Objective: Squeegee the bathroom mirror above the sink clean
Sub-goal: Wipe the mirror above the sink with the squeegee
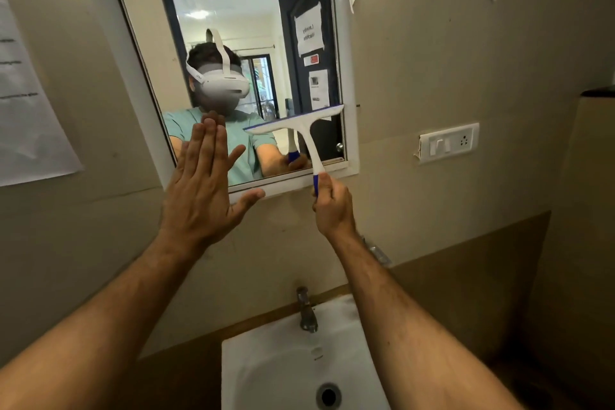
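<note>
A white-framed mirror (233, 27) hangs on the beige wall above a white sink (286, 363). My right hand (332, 203) grips the blue handle end of a white squeegee (301, 130), just below the mirror's lower right corner. Its blade lies tilted against the lower right part of the glass, the right end higher. My left hand (206, 183) is flat with straight fingers, pressed on the mirror's lower left area and bottom frame. The glass reflects a person in a teal shirt wearing a white headset.
A metal tap (306, 309) stands at the back of the sink. A white switch and socket plate (447, 142) is on the wall right of the mirror. A paper notice (23, 103) hangs on the left wall. A dark-topped fixture (595, 110) juts in at the right edge.
</note>
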Motion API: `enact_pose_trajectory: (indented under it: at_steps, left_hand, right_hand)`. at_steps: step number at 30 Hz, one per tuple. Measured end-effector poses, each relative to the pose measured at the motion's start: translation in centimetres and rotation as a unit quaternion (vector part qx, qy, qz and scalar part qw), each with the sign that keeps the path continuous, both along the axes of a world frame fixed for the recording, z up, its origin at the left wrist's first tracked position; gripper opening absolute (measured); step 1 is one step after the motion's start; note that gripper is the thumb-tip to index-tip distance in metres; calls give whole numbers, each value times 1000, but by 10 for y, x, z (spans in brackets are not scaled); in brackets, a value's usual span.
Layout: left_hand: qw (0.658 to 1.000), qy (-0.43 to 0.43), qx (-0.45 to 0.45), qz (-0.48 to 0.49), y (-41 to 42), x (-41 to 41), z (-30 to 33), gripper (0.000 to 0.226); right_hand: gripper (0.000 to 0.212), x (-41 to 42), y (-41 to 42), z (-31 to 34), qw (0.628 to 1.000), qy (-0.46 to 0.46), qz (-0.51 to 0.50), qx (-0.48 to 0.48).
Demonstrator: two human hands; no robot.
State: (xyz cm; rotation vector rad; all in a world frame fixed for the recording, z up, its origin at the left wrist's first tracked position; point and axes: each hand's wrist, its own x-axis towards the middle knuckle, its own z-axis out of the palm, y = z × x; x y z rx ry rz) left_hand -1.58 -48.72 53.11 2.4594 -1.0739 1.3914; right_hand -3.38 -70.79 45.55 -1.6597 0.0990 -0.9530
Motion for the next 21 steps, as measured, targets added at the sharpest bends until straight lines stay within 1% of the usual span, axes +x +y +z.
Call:
enact_pose_trajectory:
  at_steps: [3, 6, 8, 12, 14, 16, 21]
  left_hand:
    - [1000, -21, -6, 3, 0, 2, 8, 93]
    - [999, -27, -8, 19, -2, 5, 15, 97]
    - [999, -24, -13, 32, -4, 6, 21, 100]
    - [998, -29, -22, 52, -12, 8, 33, 101]
    - [997, -36, -26, 63, -15, 8, 38, 100]
    - [996, -43, -26, 76, -18, 9, 42, 100]
    - [993, -46, -26, 102, -19, 12, 46, 101]
  right_hand:
    - [40, -2, -4, -29, 999, 14, 24, 27]
    - [40, -3, -7, -48, 999, 18, 29, 28]
    - [40, 0, -7, -31, 1000, 8, 26, 10]
    - [39, 11, -12, 38, 998, -51, 14, -28]
    - [38, 18, -16, 60, 997, -64, 21, -39]
    - [37, 24, -20, 61, 996, -66, 32, -44]
    - [32, 25, -22, 18, 997, -67, 28, -40]
